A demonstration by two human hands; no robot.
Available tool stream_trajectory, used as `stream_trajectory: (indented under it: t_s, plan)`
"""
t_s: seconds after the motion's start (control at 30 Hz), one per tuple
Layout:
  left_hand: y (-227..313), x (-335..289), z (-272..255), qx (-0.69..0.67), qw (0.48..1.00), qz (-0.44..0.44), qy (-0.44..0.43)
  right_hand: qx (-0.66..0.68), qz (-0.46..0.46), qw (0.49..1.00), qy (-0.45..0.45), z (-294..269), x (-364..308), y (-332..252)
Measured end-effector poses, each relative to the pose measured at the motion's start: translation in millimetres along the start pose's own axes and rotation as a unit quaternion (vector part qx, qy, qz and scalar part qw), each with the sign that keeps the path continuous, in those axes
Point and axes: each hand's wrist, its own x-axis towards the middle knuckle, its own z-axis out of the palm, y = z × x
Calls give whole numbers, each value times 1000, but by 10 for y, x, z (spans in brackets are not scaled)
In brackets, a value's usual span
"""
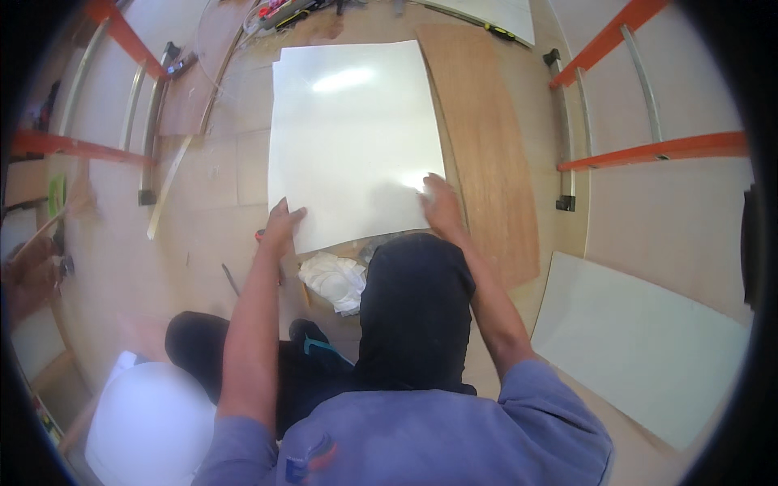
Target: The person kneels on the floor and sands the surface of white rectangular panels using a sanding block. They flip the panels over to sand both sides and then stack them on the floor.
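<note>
A glossy white sheet [356, 146] lies before me, with the edge of what looks like a second sheet showing at its upper left. My left hand [282, 225] pinches the near left corner, its thumb on top and its fingers at the edge. On the opposite side, my right hand [442, 204] grips the right edge close to the near corner, partly in glare. The undersides of my fingers are hidden. Just below the sheet, between my forearms, is a crumpled white cloth [334, 282].
Brown plywood [490, 154] lies along the sheet's right side. Orange ladder frames stand left [81, 147] and right [648, 151]. A pale board [640, 348] rests at lower right, a white rounded object [150, 425] at lower left. Tools [279, 16] clutter the far side; a thin dark tool [230, 279] lies nearer.
</note>
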Motion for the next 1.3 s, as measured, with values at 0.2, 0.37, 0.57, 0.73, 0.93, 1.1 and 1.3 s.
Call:
stream_trajectory:
  t_s: [0.2, 0.37, 0.57, 0.73, 0.93, 1.1, 1.3]
  plan:
    - [-419, 282, -38, 151, 936, 241, 209, 15, 151, 985, 77, 127, -254, 163]
    - [-346, 285, 80, 68, 948, 236, 203, 0, 149, 977, 152, 126, -275, 185]
    - [-105, 117, 116, 156, 942, 168, 244, 206, 95, 959, 168, -86, -400, -25]
    - [16, 238, -351, 85, 919, 289, 254, 250, 150, 951, 103, 180, -352, -87]
    - [36, 342, -500, 199, 905, 216, 310, 175, 203, 963, 12, 577, -443, 297]
    - [-86, 331, -538, 364, 816, 247, 375, 167, 201, 965, 34, 658, -462, 303]
    - [-121, 349, -575, 301, 860, 216, 349, 180, 226, 956, 59, 543, -547, 192]
